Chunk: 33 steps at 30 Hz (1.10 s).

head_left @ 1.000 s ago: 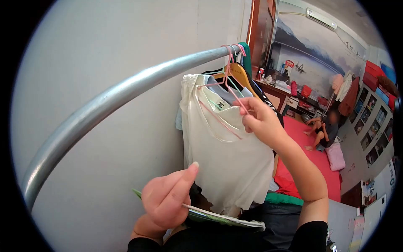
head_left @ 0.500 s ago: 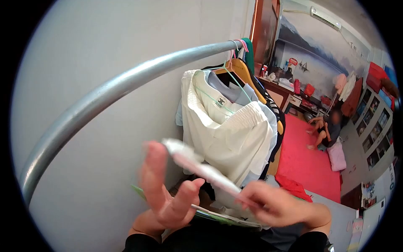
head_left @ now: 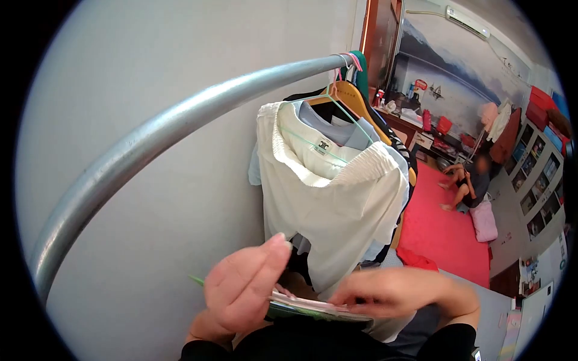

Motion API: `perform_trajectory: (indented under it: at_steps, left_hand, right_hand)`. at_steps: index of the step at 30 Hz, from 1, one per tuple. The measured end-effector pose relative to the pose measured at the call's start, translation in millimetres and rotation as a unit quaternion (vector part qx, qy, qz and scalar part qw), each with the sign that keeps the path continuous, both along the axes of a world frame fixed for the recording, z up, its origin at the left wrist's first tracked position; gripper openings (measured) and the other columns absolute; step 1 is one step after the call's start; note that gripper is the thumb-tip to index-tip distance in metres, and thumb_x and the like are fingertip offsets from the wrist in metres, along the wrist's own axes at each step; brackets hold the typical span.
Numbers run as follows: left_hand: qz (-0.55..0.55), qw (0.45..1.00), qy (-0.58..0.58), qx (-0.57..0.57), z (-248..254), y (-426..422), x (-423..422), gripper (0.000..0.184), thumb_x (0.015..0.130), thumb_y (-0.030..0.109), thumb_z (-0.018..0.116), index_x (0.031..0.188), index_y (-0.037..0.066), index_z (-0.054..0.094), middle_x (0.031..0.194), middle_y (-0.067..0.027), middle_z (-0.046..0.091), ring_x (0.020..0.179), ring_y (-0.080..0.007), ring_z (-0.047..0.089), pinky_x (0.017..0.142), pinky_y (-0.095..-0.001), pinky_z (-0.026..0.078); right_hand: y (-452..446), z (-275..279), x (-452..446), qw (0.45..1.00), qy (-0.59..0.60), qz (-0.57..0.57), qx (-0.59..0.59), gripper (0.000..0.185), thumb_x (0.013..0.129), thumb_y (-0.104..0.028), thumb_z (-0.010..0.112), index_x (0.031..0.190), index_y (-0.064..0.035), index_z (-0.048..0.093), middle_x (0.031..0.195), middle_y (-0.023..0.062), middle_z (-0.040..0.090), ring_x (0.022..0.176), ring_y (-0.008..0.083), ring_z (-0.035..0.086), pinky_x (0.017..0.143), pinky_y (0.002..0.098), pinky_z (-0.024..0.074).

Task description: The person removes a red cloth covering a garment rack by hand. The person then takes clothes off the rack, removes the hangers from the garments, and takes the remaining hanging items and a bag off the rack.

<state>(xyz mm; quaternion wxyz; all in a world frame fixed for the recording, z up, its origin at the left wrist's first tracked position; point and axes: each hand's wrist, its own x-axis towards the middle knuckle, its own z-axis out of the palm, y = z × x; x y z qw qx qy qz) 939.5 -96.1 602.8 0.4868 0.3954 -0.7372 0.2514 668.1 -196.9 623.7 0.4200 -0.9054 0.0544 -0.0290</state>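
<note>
My left hand (head_left: pixel 241 286) is closed with fingertips pressed together, at the left end of a thin layered bundle (head_left: pixel 319 310) with white, pink and green edges. A green tip (head_left: pixel 195 280) sticks out left of that hand. My right hand (head_left: pixel 388 292), slightly blurred, curls its fingers at the bundle's right end; what they grip is hidden. White cloth (head_left: pixel 391 328) hangs below it. Beyond both hands, a white garment (head_left: pixel 328 201) with a gathered waistband hangs on a green hanger (head_left: pixel 349 111).
A curved metal rail (head_left: pixel 180 117) runs along the grey wall, with more clothes and a wooden hanger (head_left: pixel 355 105) at its far end. A person (head_left: pixel 475 180) sits on a red bed surface (head_left: pixel 445 228) at the right. Cabinets (head_left: pixel 533 174) stand beyond.
The pink hanger and thin white garment left the rail and came down with my right hand to the bundle. My left hand's fingers spread, then closed again. The waistband garment is now exposed.
</note>
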Motion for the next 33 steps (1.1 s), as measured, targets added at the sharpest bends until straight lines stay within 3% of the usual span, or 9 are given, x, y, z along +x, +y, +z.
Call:
perform_trajectory:
  at_steps: [2, 4, 6, 11, 21, 25, 27, 30, 33]
  left_hand:
    - [0.004, 0.999, 0.033, 0.034, -7.8, 3.4, 1.3, 0.041, 0.075, -0.004, 0.066, 0.115, -0.01, 0.071, 0.111, -0.0232, 0.075, 0.088, -0.0298, 0.075, 0.072, -0.0319, 0.06]
    - [-0.069, 0.997, 0.018, 0.007, -12.4, 3.5, 1.0, 0.039, 0.077, -0.009, 0.064, 0.116, -0.012, 0.07, 0.109, -0.0265, 0.074, 0.085, -0.0287, 0.074, 0.072, -0.0311, 0.06]
    - [-0.067, 0.998, 0.009, -0.004, -11.3, 3.6, 1.7, 0.036, 0.08, -0.008, 0.064, 0.116, -0.012, 0.07, 0.108, -0.0269, 0.074, 0.083, -0.0279, 0.074, 0.072, -0.0308, 0.06]
    - [-0.025, 0.999, 0.005, -0.03, -3.6, 5.3, -0.6, 0.035, 0.079, -0.008, 0.064, 0.114, -0.011, 0.071, 0.105, -0.024, 0.074, 0.08, -0.0271, 0.073, 0.07, -0.0308, 0.061]
    - [-0.007, 0.999, -0.006, -0.034, -2.8, -10.4, -5.8, 0.031, 0.081, -0.005, 0.064, 0.111, -0.008, 0.073, 0.105, -0.0201, 0.075, 0.081, -0.0278, 0.074, 0.07, -0.0328, 0.062]
    - [0.029, 0.999, 0.004, -0.046, -0.2, -24.1, -11.7, 0.03, 0.086, 0.0, 0.064, 0.114, -0.006, 0.073, 0.113, -0.0234, 0.072, 0.098, -0.036, 0.072, 0.083, -0.0414, 0.06]
    - [0.091, 0.995, 0.019, -0.039, -2.6, -24.1, -9.9, 0.034, 0.09, 0.002, 0.065, 0.124, -0.002, 0.071, 0.134, -0.0309, 0.062, 0.122, -0.0486, 0.06, 0.103, -0.0531, 0.051]
    - [0.114, 0.987, 0.05, -0.104, -1.0, -49.7, -10.0, 0.038, 0.09, -0.001, 0.065, 0.128, 0.0, 0.07, 0.142, -0.0332, 0.055, 0.127, -0.0526, 0.056, 0.106, -0.0543, 0.046]
    - [0.056, 0.997, 0.061, -0.007, -6.6, -54.7, -11.8, 0.054, 0.083, -0.009, 0.066, 0.135, -0.001, 0.065, 0.143, -0.0304, 0.056, 0.116, -0.0392, 0.063, 0.098, -0.0446, 0.051]
  right_hand:
    - [-8.8, 30.9, 3.3, 0.977, -0.079, -0.187, -0.058, 0.046, 0.096, -0.007, 0.069, 0.14, -0.0066, 0.055, 0.136, 0.0144, 0.059, 0.123, 0.0334, 0.06, 0.097, 0.0409, 0.0531]
    - [-53.8, 28.5, 9.1, 0.798, -0.197, -0.351, -0.448, 0.063, 0.084, -0.001, 0.075, 0.142, -0.0046, 0.053, 0.14, 0.0182, 0.055, 0.128, 0.0402, 0.053, 0.107, 0.0447, 0.0462]
    - [-93.8, 34.6, 16.8, 0.703, -0.193, -0.43, -0.533, 0.066, 0.084, -0.006, 0.076, 0.145, -0.0007, 0.05, 0.136, 0.0204, 0.055, 0.126, 0.0402, 0.052, 0.108, 0.0454, 0.0437]
    - [-149.6, 28.7, 25.6, 0.745, -0.22, -0.394, -0.492, 0.016, 0.09, -0.005, 0.07, 0.103, -0.0002, 0.062, 0.1, 0.0146, 0.059, 0.098, 0.0361, 0.057, 0.088, 0.0433, 0.0484]
    - [-171.4, 75.6, 58.7, 0.824, -0.208, -0.37, -0.375, 0.016, 0.097, -0.014, 0.067, 0.098, 0.0012, 0.062, 0.092, 0.0133, 0.06, 0.084, 0.0259, 0.059, 0.076, 0.036, 0.048]
    - [-155.0, 43.3, 57.1, 0.842, -0.252, -0.288, -0.38, 0.004, 0.091, -0.002, 0.063, 0.092, 0.001, 0.062, 0.093, 0.0188, 0.06, 0.093, 0.0373, 0.061, 0.084, 0.0442, 0.0503]
    - [-115.9, 14.2, 39.6, 0.872, -0.225, -0.24, -0.362, 0.011, 0.087, 0.001, 0.062, 0.096, -0.0011, 0.056, 0.093, 0.0165, 0.055, 0.094, 0.0372, 0.057, 0.084, 0.0447, 0.0481]
    - [-49.4, -10.7, 10.8, 0.925, -0.152, -0.203, -0.282, 0.025, 0.082, 0.005, 0.067, 0.104, -0.002, 0.056, 0.099, 0.0167, 0.051, 0.098, 0.0375, 0.053, 0.085, 0.0439, 0.0459]
    - [-10.2, -8.5, -6.5, 0.959, -0.102, -0.185, -0.188, 0.024, 0.086, 0.001, 0.07, 0.107, -0.0013, 0.058, 0.101, 0.0155, 0.053, 0.1, 0.0367, 0.054, 0.088, 0.0433, 0.0465]
